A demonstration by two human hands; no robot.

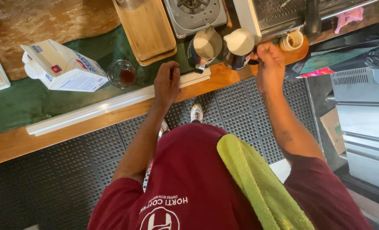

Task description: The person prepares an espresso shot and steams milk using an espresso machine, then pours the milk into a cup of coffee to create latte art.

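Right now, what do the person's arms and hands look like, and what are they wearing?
Both arms are bare from the short sleeves down. The sleeves are dark red, part of a T-shirt with white print on it. The left hand and right hand wear no gloves, and no rings or watch can be seen. A small dark mark shows on the right forearm. A yellow-green towel hangs by the right arm.
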